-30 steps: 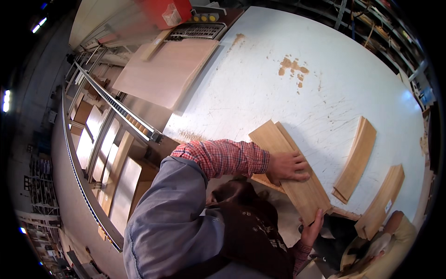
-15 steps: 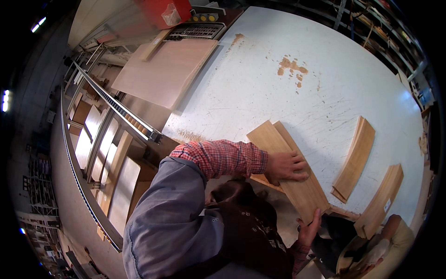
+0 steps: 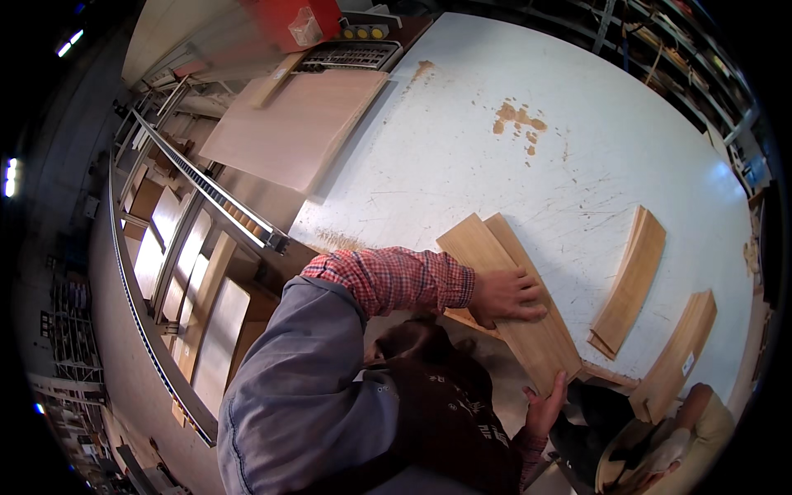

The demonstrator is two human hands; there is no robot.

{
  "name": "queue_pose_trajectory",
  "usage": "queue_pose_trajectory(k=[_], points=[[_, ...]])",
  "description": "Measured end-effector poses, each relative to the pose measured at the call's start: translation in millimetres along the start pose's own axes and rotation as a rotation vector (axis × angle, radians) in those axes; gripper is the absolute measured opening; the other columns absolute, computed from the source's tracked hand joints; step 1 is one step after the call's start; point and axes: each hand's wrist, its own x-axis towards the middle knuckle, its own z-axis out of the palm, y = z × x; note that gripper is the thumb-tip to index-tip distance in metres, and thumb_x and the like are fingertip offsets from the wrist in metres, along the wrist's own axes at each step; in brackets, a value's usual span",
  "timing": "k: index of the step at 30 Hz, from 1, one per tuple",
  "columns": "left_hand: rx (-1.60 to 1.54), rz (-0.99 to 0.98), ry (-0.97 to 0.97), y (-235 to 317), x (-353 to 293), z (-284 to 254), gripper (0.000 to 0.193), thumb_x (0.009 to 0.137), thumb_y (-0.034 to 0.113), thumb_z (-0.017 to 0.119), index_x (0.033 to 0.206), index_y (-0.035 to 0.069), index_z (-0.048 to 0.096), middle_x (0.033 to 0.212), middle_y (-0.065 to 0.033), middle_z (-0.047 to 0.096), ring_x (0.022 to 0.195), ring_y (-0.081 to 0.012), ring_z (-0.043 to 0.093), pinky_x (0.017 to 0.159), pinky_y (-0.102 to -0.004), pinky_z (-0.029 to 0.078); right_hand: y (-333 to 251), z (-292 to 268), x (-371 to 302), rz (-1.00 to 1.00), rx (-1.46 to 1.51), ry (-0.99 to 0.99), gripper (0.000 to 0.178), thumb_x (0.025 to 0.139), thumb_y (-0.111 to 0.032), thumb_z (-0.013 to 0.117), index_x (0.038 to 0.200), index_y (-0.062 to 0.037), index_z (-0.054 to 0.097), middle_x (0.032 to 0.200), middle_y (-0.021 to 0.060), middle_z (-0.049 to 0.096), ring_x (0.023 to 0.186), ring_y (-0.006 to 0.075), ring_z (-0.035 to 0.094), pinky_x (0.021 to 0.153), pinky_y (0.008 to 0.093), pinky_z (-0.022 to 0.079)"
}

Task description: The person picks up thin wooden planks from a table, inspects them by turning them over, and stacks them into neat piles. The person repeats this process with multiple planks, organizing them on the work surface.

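My left hand (image 3: 507, 295) lies across a light wooden board (image 3: 535, 342), its fingers bent over the board's far side and its thumb by the near side. A second wooden board (image 3: 516, 239) lies alongside, partly hidden under the first. At the near end of the top board, my right hand (image 3: 544, 410) has its thumb and fingers apart, with fingertips touching the board's end. Both boards rest on a white worktable (image 3: 462, 148), and the near end of the top one reaches past the table's edge.
Two stacked strips of wood (image 3: 631, 280) and a labelled board (image 3: 678, 363) lie to the right. Near that board, another person's gloved hand (image 3: 670, 450) shows. A large thin panel (image 3: 293, 128) lies at the far left, beside a metal rail (image 3: 206, 186).
My right hand has shifted very slightly to the left at the board's end. The boards and my left hand stay almost in place.
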Motion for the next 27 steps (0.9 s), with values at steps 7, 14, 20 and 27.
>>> queue_pose_trajectory(k=[7, 14, 20, 27], points=[[0.001, 0.003, 0.002, 1, 2, 0, 0.100, 0.058, 0.044, 0.090, 0.139, 0.010, 0.044, 0.113, -0.0122, 0.050, 0.105, -0.0302, 0.051, 0.085, -0.0462, 0.041, 10, -12, 8, -0.031, 0.088, -0.069, 0.062, 0.098, -0.038, 0.063, 0.150, -0.0104, 0.041, 0.145, 0.0120, 0.042, 0.124, 0.0274, 0.049, 0.077, 0.0435, 0.055], [-0.005, -0.004, -0.051, 0, 3, 5, 0.101, 0.061, 0.050, 0.088, 0.142, 0.010, 0.042, 0.121, -0.0155, 0.050, 0.114, -0.0333, 0.050, 0.093, -0.0497, 0.041, 31, -33, 19, -0.195, -0.029, -0.121, 0.052, 0.103, -0.018, 0.061, 0.151, -0.0124, 0.043, 0.156, 0.0108, 0.032, 0.135, 0.0297, 0.042, 0.082, 0.0461, 0.058], [-0.072, -0.055, 0.090, 8, -16, -10, 0.101, 0.071, 0.054, 0.082, 0.151, 0.012, 0.037, 0.137, -0.0220, 0.047, 0.132, -0.0418, 0.044, 0.102, -0.0604, 0.038, 10, -14, 18, 0.049, 0.193, -0.006, 0.055, 0.099, -0.045, 0.062, 0.141, -0.0121, 0.050, 0.142, 0.0097, 0.051, 0.122, 0.0254, 0.053, 0.077, 0.0437, 0.052], [0.132, -0.622, 0.300, -100, -160, -82, 0.087, 0.079, 0.043, 0.079, 0.150, 0.008, 0.043, 0.146, -0.0240, 0.044, 0.137, -0.0432, 0.042, 0.111, -0.0563, 0.037, 20, -18, 17, -0.002, 0.195, 0.073, 0.062, 0.096, -0.045, 0.065, 0.147, -0.0144, 0.048, 0.143, 0.0090, 0.051, 0.123, 0.0264, 0.052, 0.085, 0.0438, 0.049]])
